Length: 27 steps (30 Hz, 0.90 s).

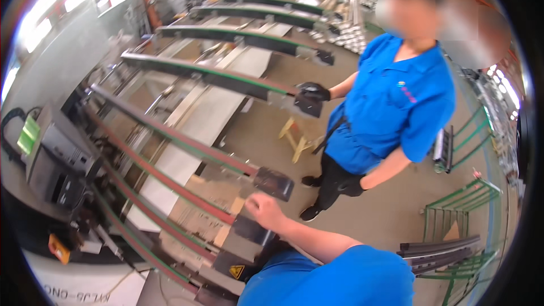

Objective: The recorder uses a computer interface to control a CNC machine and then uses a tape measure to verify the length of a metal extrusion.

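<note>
My right hand [263, 209] reaches in from the lower right, bare, its fingers curled. It is just above the dark end plate [252, 230] of a long rail with a reddish strip [170, 186]; whether it touches the plate, or has anything small in the fingers, I cannot make out. Beside it another dark end plate [273, 183] caps the neighbouring rail [187, 144]. Nearer my body, a third end piece [229, 265] carries a yellow warning triangle [236, 271]. My left hand is out of view.
A co-worker [391, 102] in a blue shirt and dark gloves stands across, one gloved hand [313, 91] at a far rail's end. A control box [68, 144] is at the left. Green racks [462, 204] hold dark profiles [439, 252] at the right. A yellow stool [296, 139] stands behind.
</note>
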Motion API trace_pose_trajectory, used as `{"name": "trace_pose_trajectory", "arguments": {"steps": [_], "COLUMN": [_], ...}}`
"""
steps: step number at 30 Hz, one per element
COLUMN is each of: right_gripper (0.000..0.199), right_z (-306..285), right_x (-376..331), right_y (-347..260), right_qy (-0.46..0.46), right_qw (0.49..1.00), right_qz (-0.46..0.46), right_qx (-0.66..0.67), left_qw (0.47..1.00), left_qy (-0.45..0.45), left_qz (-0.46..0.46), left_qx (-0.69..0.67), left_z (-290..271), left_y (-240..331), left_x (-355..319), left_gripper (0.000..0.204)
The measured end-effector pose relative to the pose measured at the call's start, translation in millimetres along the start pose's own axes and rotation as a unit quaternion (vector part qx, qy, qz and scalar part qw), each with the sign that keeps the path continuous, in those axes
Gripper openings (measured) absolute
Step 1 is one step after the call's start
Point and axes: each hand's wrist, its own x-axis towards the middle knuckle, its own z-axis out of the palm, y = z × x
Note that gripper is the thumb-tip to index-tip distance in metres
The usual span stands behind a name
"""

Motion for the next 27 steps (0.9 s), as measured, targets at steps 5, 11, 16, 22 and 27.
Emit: {"name": "trace_pose_trajectory", "arguments": {"steps": [5, 11, 16, 22, 27], "right_gripper": [0.032, 0.048, 0.050, 0.050, 0.051], "right_z": [-42.3, -27.6, -26.0, -25.4, -31.9], "right_x": [68.2, 80.9, 80.1, 81.1, 84.4], "right_y": [82.4, 89.0, 85.8, 86.9, 74.0], "right_qy": [0.309, 0.145, 0.132, 0.125, 0.093], "right_qw": [0.901, 0.913, 0.905, 0.902, 0.904], "right_qz": [0.072, 0.203, 0.213, 0.210, 0.217], "right_qx": [-0.296, -0.324, -0.343, -0.356, -0.355], "left_qw": [0.964, 0.966, 0.963, 0.961, 0.953], "left_qy": [-0.196, -0.176, -0.190, -0.213, -0.241], "left_qz": [0.077, 0.101, 0.087, 0.050, 0.027], "left_qx": [0.165, 0.162, 0.168, 0.171, 0.180], "left_z": [53.2, 80.2, 114.5, 154.0, 192.2], "left_y": [-109.5, -83.7, -101.8, -147.5, -177.2], "left_x": [99.1, 176.7, 201.3, 209.4, 206.4], "left_gripper": [0.057, 0.061, 0.065, 0.069, 0.073]}}
